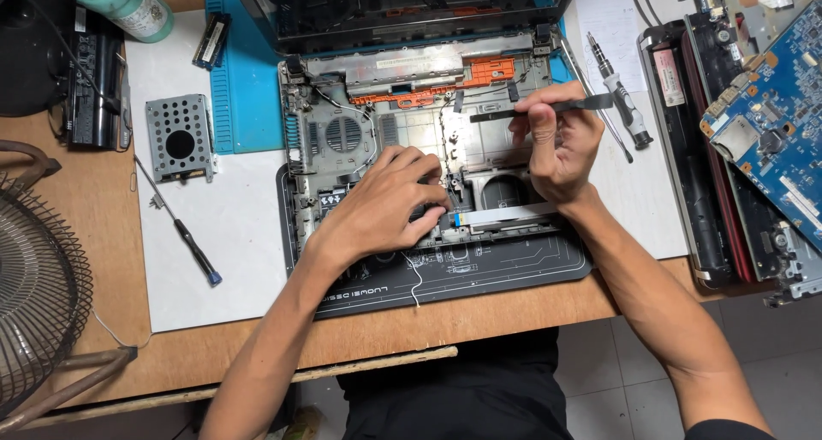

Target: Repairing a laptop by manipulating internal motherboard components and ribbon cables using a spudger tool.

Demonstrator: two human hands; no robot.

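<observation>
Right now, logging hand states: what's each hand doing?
Left hand: fingers curled, pressing down inside the laptop base; holds nothing visible.
Right hand: closed on a thin black pry tool.

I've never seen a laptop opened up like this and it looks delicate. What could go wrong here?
1. The left hand presses inside the open laptop base, right by a flat ribbon cable; it might crease or tear.
2. The black pry tool in the right hand could slip and scratch parts.
3. The screwdriver might roll away.
</observation>
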